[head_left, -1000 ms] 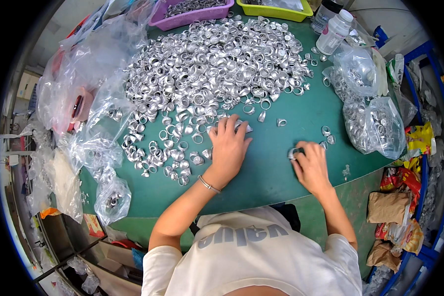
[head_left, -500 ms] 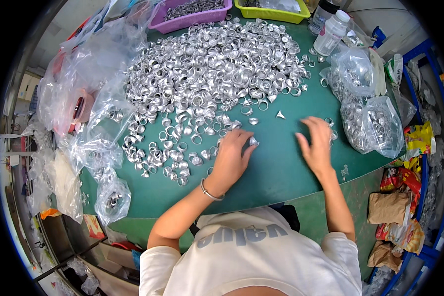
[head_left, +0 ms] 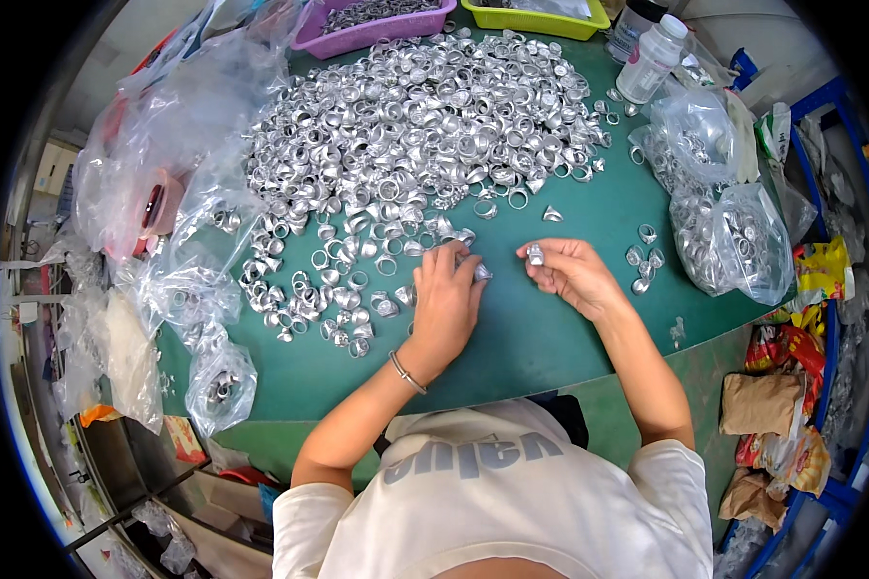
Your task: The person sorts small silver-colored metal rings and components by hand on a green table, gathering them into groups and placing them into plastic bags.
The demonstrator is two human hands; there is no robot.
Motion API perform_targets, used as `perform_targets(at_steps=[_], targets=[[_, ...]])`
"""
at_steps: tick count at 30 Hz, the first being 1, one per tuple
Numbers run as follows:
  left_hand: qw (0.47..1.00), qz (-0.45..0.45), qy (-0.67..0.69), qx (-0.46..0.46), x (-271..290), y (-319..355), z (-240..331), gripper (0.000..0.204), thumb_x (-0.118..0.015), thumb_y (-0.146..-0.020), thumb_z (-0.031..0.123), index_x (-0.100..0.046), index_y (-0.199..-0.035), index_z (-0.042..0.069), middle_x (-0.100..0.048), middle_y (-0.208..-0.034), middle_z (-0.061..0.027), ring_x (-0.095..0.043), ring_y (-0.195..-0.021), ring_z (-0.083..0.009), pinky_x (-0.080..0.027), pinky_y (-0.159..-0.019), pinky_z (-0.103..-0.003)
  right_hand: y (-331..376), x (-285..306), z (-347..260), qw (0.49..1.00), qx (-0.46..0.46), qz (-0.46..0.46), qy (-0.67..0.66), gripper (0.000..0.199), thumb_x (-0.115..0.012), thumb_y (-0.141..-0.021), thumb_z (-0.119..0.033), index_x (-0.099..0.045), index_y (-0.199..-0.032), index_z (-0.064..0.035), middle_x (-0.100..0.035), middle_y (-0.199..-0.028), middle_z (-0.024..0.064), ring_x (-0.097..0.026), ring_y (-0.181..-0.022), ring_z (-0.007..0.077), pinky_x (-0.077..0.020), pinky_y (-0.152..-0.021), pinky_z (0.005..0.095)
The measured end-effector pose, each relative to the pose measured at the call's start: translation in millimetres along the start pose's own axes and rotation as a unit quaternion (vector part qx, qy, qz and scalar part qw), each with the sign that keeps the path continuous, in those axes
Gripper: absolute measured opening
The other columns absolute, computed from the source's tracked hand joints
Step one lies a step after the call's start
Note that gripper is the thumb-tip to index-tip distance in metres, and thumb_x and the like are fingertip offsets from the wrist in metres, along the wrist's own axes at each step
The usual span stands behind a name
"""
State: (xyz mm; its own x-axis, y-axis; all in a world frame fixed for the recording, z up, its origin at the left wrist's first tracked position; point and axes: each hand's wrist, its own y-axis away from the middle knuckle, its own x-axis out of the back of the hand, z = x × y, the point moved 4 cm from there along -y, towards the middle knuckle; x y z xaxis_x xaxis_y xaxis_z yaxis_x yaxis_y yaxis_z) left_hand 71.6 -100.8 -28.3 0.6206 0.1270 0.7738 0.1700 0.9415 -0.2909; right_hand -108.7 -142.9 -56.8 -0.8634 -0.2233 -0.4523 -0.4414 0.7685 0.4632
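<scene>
A big heap of silver-coloured metal rings (head_left: 425, 125) covers the far middle of the green table, with looser rings (head_left: 343, 304) spread toward its near left. My right hand (head_left: 581, 278) is raised over the table and pinches one ring (head_left: 535, 255) between thumb and fingers. At the near edge of the heap, my left hand (head_left: 444, 297) is closed, palm down, with a ring (head_left: 482, 272) at its thumb and fingertips. What lies under its palm is hidden. One ring (head_left: 551, 213) sits alone beyond my hands, and a small group of rings (head_left: 644, 259) lies right of my right hand.
Clear plastic bags filled with rings (head_left: 729, 241) stand at the right table edge. Plastic bags (head_left: 179, 203) crowd the left. At the back are a purple basket (head_left: 372, 36), a yellow-green basket (head_left: 541, 21), a white bottle (head_left: 653, 60) and a dark bottle (head_left: 633, 29).
My right hand has come left from the small group of rings and now holds one ring up. My left hand has shifted slightly, its fingertips drawn back a little to the left.
</scene>
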Motion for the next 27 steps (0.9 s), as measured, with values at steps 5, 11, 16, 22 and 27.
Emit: perform_targets(at_steps=[5, 11, 16, 22, 27], targets=[[0.999, 0.011, -0.036, 0.001, -1.7, -2.5, -1.4, 0.030, -0.070, -0.074, 0.006, -0.062, -0.103, 0.002, -0.052, -0.109, -0.0104, -0.047, -0.098, -0.0296, -0.037, -0.079, -0.038, 7.3, 11.5, 1.0, 0.983, 0.021, 0.078, 0.162, 0.018, -0.058, -0.090, -0.012, -0.067, -0.097, 0.0013, -0.064, -0.070, 0.0045, -0.051, -0.054, 0.0080, -0.0389, -0.048, 0.0219], [1.000, -0.020, 0.009, 0.000, 3.9, 1.9, 5.0, 0.027, -0.070, -0.076, 0.009, -0.063, -0.101, 0.002, -0.051, -0.110, -0.0104, -0.047, -0.099, -0.0298, -0.036, -0.079, -0.038, 8.4, 7.3, -13.6, 0.824, 0.175, 0.162, 0.514, 0.016, -0.061, -0.086, -0.014, -0.067, -0.095, -0.0027, -0.066, -0.071, 0.0119, -0.064, -0.065, 0.0256, -0.0485, -0.057, 0.0357], [0.998, -0.042, -0.055, 0.006, 0.4, 11.3, 9.0, 0.028, -0.068, -0.077, 0.009, -0.062, -0.104, 0.003, -0.051, -0.112, -0.0103, -0.047, -0.100, -0.0298, -0.036, -0.079, -0.039, -5.0, -28.0, -30.1, 0.703, 0.298, 0.139, 0.630, 0.018, -0.065, -0.083, -0.017, -0.064, -0.094, -0.0032, -0.061, -0.079, 0.0107, -0.060, -0.069, 0.0350, -0.0490, -0.062, 0.0424], [0.994, 0.040, -0.097, 0.044, 0.6, 3.4, 2.0, 0.042, -0.067, -0.076, 0.006, -0.055, -0.117, 0.004, -0.050, -0.115, -0.0112, -0.047, -0.100, -0.0299, -0.036, -0.079, -0.040, -43.7, -49.7, -32.2, 0.607, 0.396, 0.095, 0.682, 0.012, -0.064, -0.078, -0.009, -0.060, -0.088, -0.0027, -0.055, -0.105, 0.0095, -0.053, -0.097, 0.0280, -0.0464, -0.077, 0.0382], [0.997, -0.061, 0.024, -0.042, -12.7, 13.1, 21.2, 0.048, -0.062, -0.076, 0.003, -0.050, -0.123, 0.003, -0.048, -0.121, -0.0138, -0.046, -0.110, -0.0308, -0.038, -0.089, -0.038, -15.5, -23.0, -37.1, 0.570, 0.358, 0.144, 0.726, 0.011, -0.062, -0.076, -0.005, -0.059, -0.086, -0.0007, -0.055, -0.100, 0.0101, -0.051, -0.092, 0.0283, -0.0436, -0.079, 0.0383]])
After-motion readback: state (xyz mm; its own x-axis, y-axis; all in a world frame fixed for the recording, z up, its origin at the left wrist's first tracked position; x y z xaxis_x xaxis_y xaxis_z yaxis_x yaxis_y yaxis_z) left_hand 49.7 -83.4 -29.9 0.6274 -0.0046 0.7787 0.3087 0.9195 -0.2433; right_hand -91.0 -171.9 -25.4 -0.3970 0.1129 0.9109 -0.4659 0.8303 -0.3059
